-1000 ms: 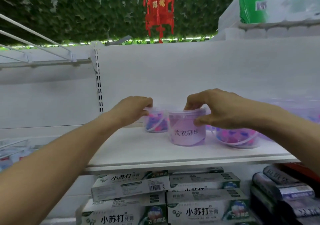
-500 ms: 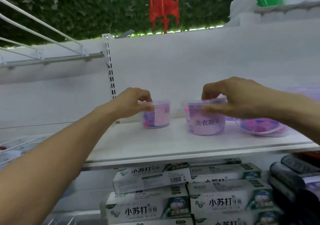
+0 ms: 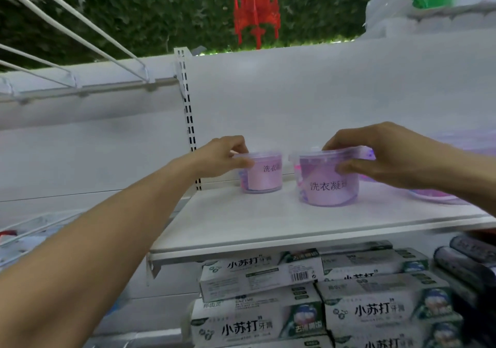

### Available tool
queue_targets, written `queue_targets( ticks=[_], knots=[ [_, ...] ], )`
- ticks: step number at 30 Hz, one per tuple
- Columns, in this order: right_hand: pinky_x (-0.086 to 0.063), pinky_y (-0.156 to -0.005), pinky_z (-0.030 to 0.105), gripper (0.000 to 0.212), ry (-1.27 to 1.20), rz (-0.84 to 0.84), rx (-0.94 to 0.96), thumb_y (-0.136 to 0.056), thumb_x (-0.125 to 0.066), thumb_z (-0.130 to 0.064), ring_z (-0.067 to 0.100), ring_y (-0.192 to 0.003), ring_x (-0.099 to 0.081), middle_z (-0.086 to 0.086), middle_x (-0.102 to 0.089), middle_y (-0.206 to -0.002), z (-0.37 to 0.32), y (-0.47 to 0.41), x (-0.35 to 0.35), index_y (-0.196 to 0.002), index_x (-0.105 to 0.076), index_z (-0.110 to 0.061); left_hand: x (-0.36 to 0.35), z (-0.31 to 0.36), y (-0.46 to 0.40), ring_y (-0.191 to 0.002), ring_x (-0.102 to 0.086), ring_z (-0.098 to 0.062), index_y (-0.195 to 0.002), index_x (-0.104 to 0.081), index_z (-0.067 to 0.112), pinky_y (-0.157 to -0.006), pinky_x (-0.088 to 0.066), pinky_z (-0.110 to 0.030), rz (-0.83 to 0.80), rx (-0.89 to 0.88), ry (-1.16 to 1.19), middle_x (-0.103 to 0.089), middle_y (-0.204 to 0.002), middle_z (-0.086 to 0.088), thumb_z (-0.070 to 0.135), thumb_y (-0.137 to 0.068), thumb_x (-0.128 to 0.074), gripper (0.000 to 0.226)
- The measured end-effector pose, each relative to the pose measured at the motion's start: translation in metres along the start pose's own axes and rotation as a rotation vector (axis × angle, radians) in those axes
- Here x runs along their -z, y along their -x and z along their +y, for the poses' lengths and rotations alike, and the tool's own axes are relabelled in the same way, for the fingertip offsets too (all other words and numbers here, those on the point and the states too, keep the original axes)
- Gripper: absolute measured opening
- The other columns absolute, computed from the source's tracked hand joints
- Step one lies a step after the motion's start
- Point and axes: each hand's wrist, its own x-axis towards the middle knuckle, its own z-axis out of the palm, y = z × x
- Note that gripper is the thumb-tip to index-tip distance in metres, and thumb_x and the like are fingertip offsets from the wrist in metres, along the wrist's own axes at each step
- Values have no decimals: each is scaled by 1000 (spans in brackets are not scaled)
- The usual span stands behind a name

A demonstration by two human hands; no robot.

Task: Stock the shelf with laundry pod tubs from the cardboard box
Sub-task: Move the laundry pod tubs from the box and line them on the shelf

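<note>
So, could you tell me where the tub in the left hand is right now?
The smaller tub stands at the shelf's back left, near the slotted upright, left of the right hand's tub.

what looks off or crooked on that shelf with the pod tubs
Little. Both held tubs stand upright with lids on: the left hand grips the rear tub, the right hand the nearer tub. A blurred purple container at the shelf's right edge cannot be judged.

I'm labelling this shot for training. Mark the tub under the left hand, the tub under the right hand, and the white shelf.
left tub (image 3: 264,177), head view, pale label.
right tub (image 3: 326,186), head view, printed label.
white shelf (image 3: 255,221), head view, bare top surface.
</note>
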Motion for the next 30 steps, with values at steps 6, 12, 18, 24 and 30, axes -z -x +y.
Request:
queue_targets(
  ticks=[6, 12, 18, 24, 30],
  knots=[
    [-43, -86, 20, 24, -86, 44, 101, -83, -68, -29, -5, -97, -56, -24, -68, -99, -24, -11, -11, -107, -66, -34, 4, -14, 4, -119, -54, -12, -99, -57, 34, -101, -44, -37, -30, -19, 6, -60, -125, 7, 32, -93, -60, 8],
    [-36, -102, 19, 33, -226, -88, 119, -83, -65, -43, -9, -118, -47, -24, -55, -128, -34, -28, -22, -116, -62, -40, 13, 11, 39, -129, -40, -4, -138, -46, 34, -104, -28, -24, 14, 70, 141, -43, -143, 14, 38, -100, -44, 39],
    [-39, -98, 22, 33, -423, -250, 68, -85, -63, -39, -14, -110, -52, -31, -62, -115, -32, -34, -18, -118, -62, -45, 2, 59, 76, -130, -38, 2, -140, -40, 44, -104, -32, -26, -6, -11, 438, -40, -142, 26, 71, -79, -47, 67],
    [-31, -110, 27, 37, -437, -364, 129, -92, -54, -39, -8, -126, -43, -29, -51, -133, -36, -37, -19, -129, -54, -42, -5, 87, 66, -128, -46, -10, -128, -56, 40, -102, -34, -30, 28, 34, 286, -51, -140, 13, 77, -76, -35, 68],
    [-39, -100, 30, 36, -380, -238, -191, -94, -45, -45, 10, -118, -53, -18, -52, -135, 15, -54, 40, -128, -55, -39, 11, 108, 34, -140, -31, -22, -138, -49, 28, -111, -18, -46, 8, 282, 169, -36, -152, 3, 93, -61, -13, 108]
  ],
)
